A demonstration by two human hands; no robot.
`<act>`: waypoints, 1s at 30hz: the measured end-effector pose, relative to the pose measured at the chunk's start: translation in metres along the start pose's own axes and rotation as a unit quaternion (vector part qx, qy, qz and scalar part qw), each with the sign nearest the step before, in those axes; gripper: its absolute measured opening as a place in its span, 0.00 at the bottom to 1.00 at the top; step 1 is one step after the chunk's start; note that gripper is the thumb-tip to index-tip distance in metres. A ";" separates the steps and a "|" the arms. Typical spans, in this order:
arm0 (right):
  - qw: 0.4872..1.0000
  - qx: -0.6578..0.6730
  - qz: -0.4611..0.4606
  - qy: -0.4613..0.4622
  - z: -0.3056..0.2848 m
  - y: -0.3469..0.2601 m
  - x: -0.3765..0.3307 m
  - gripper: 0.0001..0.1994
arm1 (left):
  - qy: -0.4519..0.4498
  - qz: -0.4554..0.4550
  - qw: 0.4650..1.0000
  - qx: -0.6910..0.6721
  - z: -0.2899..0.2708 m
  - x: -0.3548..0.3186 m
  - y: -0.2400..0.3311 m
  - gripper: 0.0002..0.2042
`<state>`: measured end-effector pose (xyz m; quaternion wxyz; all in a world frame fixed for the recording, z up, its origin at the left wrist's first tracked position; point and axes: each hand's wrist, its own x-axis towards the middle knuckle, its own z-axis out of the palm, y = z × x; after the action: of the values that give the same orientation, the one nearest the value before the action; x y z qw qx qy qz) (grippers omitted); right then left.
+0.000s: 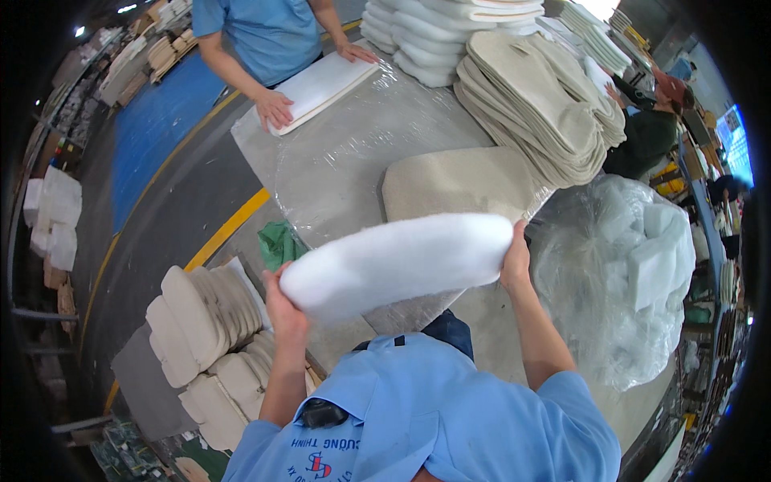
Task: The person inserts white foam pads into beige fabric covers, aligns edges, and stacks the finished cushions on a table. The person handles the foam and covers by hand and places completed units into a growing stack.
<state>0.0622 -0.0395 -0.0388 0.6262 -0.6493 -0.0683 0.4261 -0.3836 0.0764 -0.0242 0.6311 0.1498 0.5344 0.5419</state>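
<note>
A thick white foam pad (397, 263) is held up in front of my chest, rolled or bent lengthwise. My left hand (283, 307) grips its left end and my right hand (516, 261) grips its right end. Just beyond the pad, a beige fabric cover (458, 183) lies flat on the plastic-covered table (345, 161). Behind it rises a tall stack of beige covers (538, 104).
Across the table a person in a blue shirt presses both hands (275, 108) on a white pad (325, 87). White pads (438, 36) are stacked at the back. Finished beige cushions (205, 333) pile at my left; a clear bag of foam (634, 273) sits at my right.
</note>
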 end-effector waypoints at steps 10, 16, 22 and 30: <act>0.979 0.181 -0.013 -0.097 -0.054 0.077 -0.049 0.30 | -0.167 -0.020 0.986 -0.003 -0.073 -0.023 -0.026 0.35; 0.988 0.107 -0.038 -0.104 -0.062 0.075 -0.059 0.29 | -0.219 0.201 0.853 0.430 -0.031 -0.073 0.036 0.26; 0.978 0.016 -0.015 -0.209 -0.063 0.051 -0.046 0.31 | -0.413 0.329 0.425 0.735 0.049 -0.125 0.023 0.37; 0.854 -0.347 0.032 -0.387 -0.063 0.011 -0.012 0.35 | -0.420 0.313 0.447 0.725 0.029 -0.111 -0.008 0.38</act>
<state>0.0894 -0.0968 -0.0518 0.2689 -0.6091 -0.4278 0.6113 -0.3374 -0.0093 0.0379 0.2288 0.9194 0.3197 -0.0108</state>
